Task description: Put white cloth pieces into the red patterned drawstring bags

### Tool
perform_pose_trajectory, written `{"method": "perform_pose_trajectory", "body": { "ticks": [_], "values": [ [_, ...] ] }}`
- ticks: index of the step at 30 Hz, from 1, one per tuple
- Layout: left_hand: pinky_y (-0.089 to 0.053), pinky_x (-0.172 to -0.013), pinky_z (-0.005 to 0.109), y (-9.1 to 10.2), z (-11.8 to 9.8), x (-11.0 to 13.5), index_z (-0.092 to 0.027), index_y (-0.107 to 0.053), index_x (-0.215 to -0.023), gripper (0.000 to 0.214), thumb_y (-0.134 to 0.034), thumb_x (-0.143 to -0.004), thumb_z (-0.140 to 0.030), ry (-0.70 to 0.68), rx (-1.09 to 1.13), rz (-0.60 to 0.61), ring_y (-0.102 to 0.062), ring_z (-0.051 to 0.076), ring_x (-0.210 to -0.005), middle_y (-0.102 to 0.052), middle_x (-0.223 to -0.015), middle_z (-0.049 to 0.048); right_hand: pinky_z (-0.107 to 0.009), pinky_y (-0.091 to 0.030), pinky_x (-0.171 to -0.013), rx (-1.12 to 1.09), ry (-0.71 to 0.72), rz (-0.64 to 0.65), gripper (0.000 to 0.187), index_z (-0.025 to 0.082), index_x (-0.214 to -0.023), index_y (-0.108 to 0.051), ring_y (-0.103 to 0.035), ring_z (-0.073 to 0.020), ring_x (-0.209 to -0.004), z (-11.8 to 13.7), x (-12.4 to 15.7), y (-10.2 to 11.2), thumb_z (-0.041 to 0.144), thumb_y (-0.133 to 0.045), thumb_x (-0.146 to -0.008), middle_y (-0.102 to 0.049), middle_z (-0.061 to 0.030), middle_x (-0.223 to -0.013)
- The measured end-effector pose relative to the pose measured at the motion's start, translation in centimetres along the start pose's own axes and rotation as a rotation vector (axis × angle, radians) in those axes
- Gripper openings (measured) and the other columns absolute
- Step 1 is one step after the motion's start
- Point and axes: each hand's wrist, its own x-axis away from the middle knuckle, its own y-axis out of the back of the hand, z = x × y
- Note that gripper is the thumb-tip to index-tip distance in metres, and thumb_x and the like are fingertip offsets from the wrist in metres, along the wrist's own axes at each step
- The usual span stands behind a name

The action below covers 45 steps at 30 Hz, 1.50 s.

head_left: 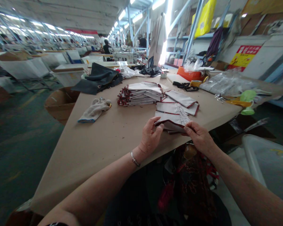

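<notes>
My left hand [151, 135] and my right hand [199, 137] both pinch the near edge of a white fabric piece with dark red trim [173, 121] at the table's front edge. My left wrist wears a silver bracelet. Beyond it lie two similar white pieces [179, 103], partly overlapping. A neat stack of the same trimmed pieces [141, 93] sits further back, to the left.
The tan table [103, 138] also holds a white work glove [94, 110], dark folded cloth [99, 80], an orange tray [190, 75], tape rolls, plastic bags [226, 82] and a green object [247, 97]. A cardboard box [60, 102] stands left, a plastic bin [269, 160] right.
</notes>
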Motion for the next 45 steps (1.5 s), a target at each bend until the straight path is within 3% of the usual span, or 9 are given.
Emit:
{"method": "perform_pose_trajectory", "body": {
  "ticks": [12,17,21,24,31,36,40,43,45],
  "values": [
    [-0.053,-0.074,0.029,-0.3,0.2,-0.6,-0.017,-0.066,-0.086,0.013,-0.056,-0.079,-0.017,0.118,0.019,-0.097,-0.065,0.015,-0.075,-0.07,-0.079,0.0036,-0.033,-0.047,-0.068,0.112,0.028,0.05,0.025,0.021,-0.082,-0.057,-0.061,-0.02,-0.072,0.1,0.2,0.0,0.043,-0.046,-0.089,-0.063,-0.0031,-0.075],
    [-0.054,-0.07,0.03,0.0,-1.7,-0.3,-0.017,-0.067,-0.08,0.011,-0.056,-0.077,-0.014,0.046,-0.064,-0.035,-0.065,0.016,-0.07,-0.07,-0.074,0.0029,-0.042,-0.045,-0.089,0.395,0.28,-0.009,0.031,0.02,-0.104,-0.063,-0.057,-0.0285,-0.106,3.9,-0.4,0.2,0.043,-0.057,-0.084,-0.065,-0.0102,-0.112],
    [-0.052,-0.068,0.028,0.6,-3.9,0.3,-0.019,-0.066,-0.075,0.014,-0.057,-0.073,-0.009,-0.106,-0.236,0.007,-0.063,0.014,-0.069,-0.07,-0.074,0.0012,-0.04,-0.046,-0.086,0.645,0.395,0.12,0.021,0.019,-0.103,-0.063,-0.057,-0.028,-0.099,7.1,-0.4,-1.6,0.029,-0.056,-0.085,-0.066,-0.0089,-0.105],
    [-0.052,-0.069,0.027,1.4,-5.0,1.0,-0.02,-0.063,-0.072,0.015,-0.056,-0.072,-0.007,-0.22,-0.313,0.035,-0.063,0.014,-0.07,-0.068,-0.073,0.0008,-0.038,-0.044,-0.081,0.753,0.37,0.178,0.019,0.018,-0.094,-0.064,-0.059,-0.0266,-0.092,7.8,-0.2,-2.8,0.018,-0.046,-0.088,-0.067,-0.0085,-0.095],
    [-0.053,-0.074,0.03,3.2,-5.4,3.1,-0.018,-0.06,-0.073,0.018,-0.055,-0.071,-0.001,-0.417,-0.428,0.137,-0.063,0.017,-0.078,-0.066,-0.075,0.0032,-0.03,-0.043,-0.078,0.624,0.239,0.347,0.028,0.019,-0.092,-0.066,-0.064,-0.0197,-0.09,8.5,1.3,-2.6,0.022,-0.038,-0.092,-0.069,-0.0056,-0.093],
    [-0.054,-0.078,0.031,3.6,-5.8,3.9,-0.017,-0.06,-0.072,0.016,-0.056,-0.078,-0.003,-0.445,-0.406,0.167,-0.062,0.015,-0.075,-0.065,-0.072,0.0027,-0.031,-0.044,-0.068,0.811,0.21,0.436,0.029,0.017,-0.081,-0.068,-0.067,-0.0237,-0.081,10.0,2.0,-2.7,0.022,-0.04,-0.089,-0.071,-0.0094,-0.083],
    [-0.053,-0.084,0.033,3.8,-6.2,4.8,-0.018,-0.059,-0.071,0.016,-0.056,-0.081,-0.006,-0.458,-0.389,0.2,-0.06,0.014,-0.072,-0.063,-0.068,0.0013,-0.033,-0.047,-0.062,0.943,0.093,0.545,0.023,0.014,-0.08,-0.07,-0.069,-0.0293,-0.079,9.4,1.4,-3.3,0.017,-0.047,-0.084,-0.072,-0.0142,-0.08],
    [-0.052,-0.087,0.033,4.5,-6.0,5.4,-0.017,-0.059,-0.073,0.014,-0.055,-0.081,-0.006,-0.424,-0.414,0.189,-0.062,0.016,-0.081,-0.064,-0.072,0.0026,-0.035,-0.049,-0.066,0.993,0.066,0.513,0.022,0.012,-0.087,-0.068,-0.069,-0.031,-0.084,8.1,1.0,-3.3,0.01,-0.048,-0.081,-0.072,-0.0162,-0.087],
    [-0.052,-0.084,0.031,5.3,-5.5,5.8,-0.017,-0.059,-0.074,0.013,-0.055,-0.08,-0.007,-0.367,-0.436,0.143,-0.062,0.016,-0.086,-0.064,-0.077,0.0039,-0.035,-0.05,-0.065,0.978,0.05,0.412,0.026,0.013,-0.093,-0.066,-0.07,-0.0293,-0.08,7.5,1.3,-3.0,0.007,-0.043,-0.081,-0.071,-0.0149,-0.088]
  ]
}}
